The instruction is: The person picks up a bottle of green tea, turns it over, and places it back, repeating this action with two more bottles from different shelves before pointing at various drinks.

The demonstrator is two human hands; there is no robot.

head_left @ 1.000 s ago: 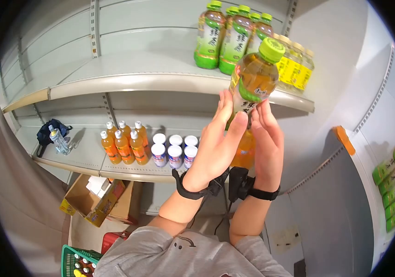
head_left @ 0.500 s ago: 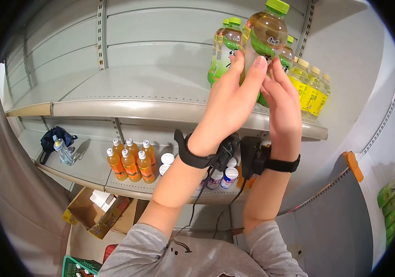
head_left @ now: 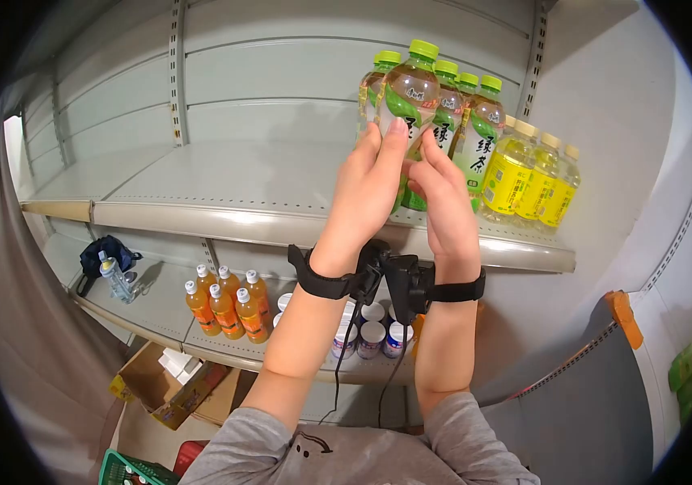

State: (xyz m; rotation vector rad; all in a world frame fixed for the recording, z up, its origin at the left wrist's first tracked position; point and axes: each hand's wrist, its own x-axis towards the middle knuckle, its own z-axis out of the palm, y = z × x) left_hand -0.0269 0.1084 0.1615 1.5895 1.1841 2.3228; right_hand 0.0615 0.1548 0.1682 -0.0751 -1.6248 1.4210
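Observation:
A green tea bottle (head_left: 409, 87) with a lime-green cap stands upright between my two hands at the front of the upper shelf (head_left: 265, 174). My left hand (head_left: 366, 187) is closed against its left side, thumb over the front of the label. On the opposite side my right hand (head_left: 445, 198) presses with its fingertips and covers part of the lower bottle. Several matching bottles are grouped about it, including one bottle (head_left: 479, 133) to the right and another bottle (head_left: 368, 89) behind on the left. Black straps with small devices circle both my wrists.
Yellow-labelled bottles (head_left: 536, 182) stand at the upper shelf's right end. On the lower shelf are orange drink bottles (head_left: 226, 311), white-lidded jars (head_left: 370, 339) and a clear bottle (head_left: 115, 279) by a dark bag (head_left: 103, 255). A cardboard box (head_left: 160, 388) and a green basket (head_left: 123, 469) sit below.
Both hands and the held bottle have moved left and lower in view, in front of the other green tea bottles. The camera view has also shifted slightly.

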